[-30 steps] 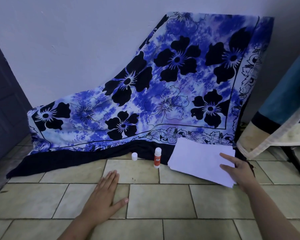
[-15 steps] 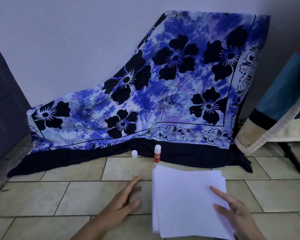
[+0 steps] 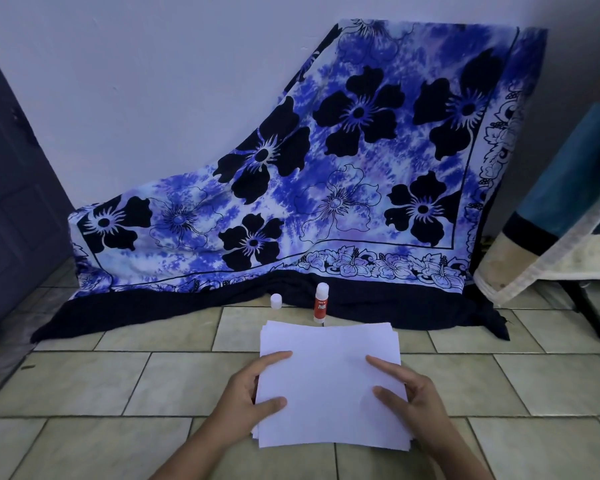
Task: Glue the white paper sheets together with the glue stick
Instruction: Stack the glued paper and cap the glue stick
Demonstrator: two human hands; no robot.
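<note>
A stack of white paper sheets (image 3: 329, 379) lies on the tiled floor in front of me. My left hand (image 3: 248, 396) grips the stack's left edge, thumb and forefinger on top. My right hand (image 3: 412, 398) holds the right edge the same way. Just beyond the stack's far edge a glue stick (image 3: 321, 303) stands upright, uncapped, with a red label. Its small white cap (image 3: 276, 301) stands on the floor a little to the left.
A blue flowered cloth (image 3: 326, 202) hangs against the white wall, its dark hem lying on the floor tiles (image 3: 84, 382) behind the glue stick. A draped striped fabric on a dark stand (image 3: 561, 237) is at the right. A dark door (image 3: 11, 188) is at the left.
The paper stack came from the right, near the cloth, to the floor straight in front of me. My left hand left the bare tiles and took the stack's left edge.
</note>
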